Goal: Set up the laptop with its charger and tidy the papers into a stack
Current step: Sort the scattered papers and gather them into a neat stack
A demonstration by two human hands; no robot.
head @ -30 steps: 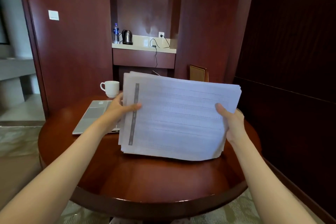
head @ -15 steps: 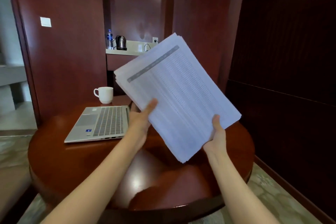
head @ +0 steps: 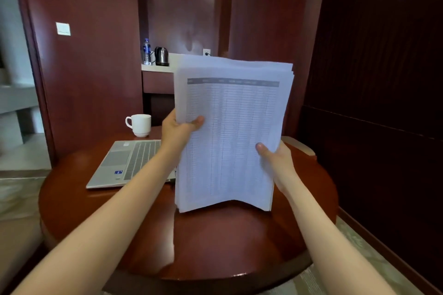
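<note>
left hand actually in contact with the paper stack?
Touching. The head view shows the left hand gripping the paper stack at its left edge, with the thumb laid across the front sheet and no gap between them.

The papers hide the right side of the laptop, and their print is unreadably blurred.

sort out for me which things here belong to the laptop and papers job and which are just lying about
Part of the job: papers, gripped by left hand and right hand; open laptop on the round table; wall socket with a plug in it, possibly the charger's.

Just lying about: white cup, water bottle, kettle, light switch.
</note>
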